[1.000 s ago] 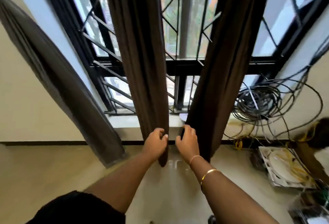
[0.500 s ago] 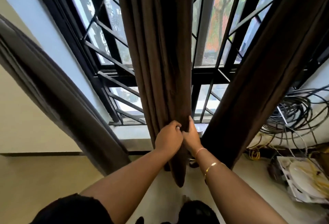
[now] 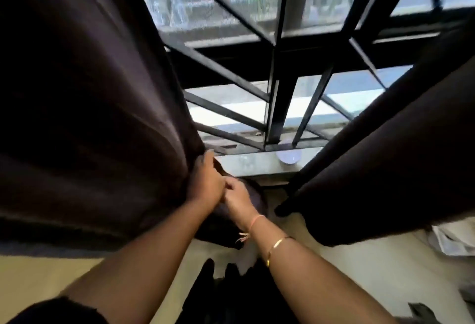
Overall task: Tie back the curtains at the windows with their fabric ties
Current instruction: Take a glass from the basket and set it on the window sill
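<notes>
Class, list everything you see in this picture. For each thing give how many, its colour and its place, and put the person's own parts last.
left curtain: one, dark brown, fills the left side
right curtain: one, dark brown, slants across the right
window grille: one, black, centre, between the curtains
sill: one, grey, below the grille
round object: one, pale, on the sill
floor: one, cream, bottom
gold bangle: one, right wrist
pink thread band: one, right wrist
sleeve: one, black, bottom left
left hand: one, grips the left curtain's edge
right hand: one, curled beside the left hand; its hold is hidden
</notes>
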`<act>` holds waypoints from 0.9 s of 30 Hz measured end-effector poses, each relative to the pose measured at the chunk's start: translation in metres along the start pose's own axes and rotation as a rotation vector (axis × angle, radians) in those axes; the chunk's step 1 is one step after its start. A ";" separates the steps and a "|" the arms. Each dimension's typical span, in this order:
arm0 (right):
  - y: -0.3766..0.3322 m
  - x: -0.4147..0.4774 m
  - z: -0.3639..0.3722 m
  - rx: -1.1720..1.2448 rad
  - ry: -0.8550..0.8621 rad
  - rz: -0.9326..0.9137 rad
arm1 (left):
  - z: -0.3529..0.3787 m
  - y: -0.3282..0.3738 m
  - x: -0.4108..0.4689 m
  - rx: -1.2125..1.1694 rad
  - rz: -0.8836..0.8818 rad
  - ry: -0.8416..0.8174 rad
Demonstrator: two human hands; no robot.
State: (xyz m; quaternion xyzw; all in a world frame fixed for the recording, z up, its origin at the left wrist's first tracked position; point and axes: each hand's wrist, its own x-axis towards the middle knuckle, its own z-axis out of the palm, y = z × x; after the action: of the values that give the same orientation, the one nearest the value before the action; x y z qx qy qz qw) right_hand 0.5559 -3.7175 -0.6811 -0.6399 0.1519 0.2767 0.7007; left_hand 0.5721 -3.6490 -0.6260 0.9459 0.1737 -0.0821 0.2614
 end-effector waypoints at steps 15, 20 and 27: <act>0.104 0.202 -0.095 -0.649 0.267 0.060 | 0.169 -0.085 0.138 0.620 0.357 -0.092; 0.126 0.242 -0.086 -0.673 0.332 0.054 | 0.189 -0.092 0.177 0.790 0.399 -0.075; 0.134 0.284 -0.080 -0.647 0.453 -0.056 | 0.203 -0.099 0.204 0.676 0.450 0.035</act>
State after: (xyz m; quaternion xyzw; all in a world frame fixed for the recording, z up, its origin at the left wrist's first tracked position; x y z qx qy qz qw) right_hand 0.7166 -3.7373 -0.9622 -0.8764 0.1902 0.1427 0.4188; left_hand 0.7117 -3.6174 -0.8944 0.9942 -0.0698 -0.0592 -0.0558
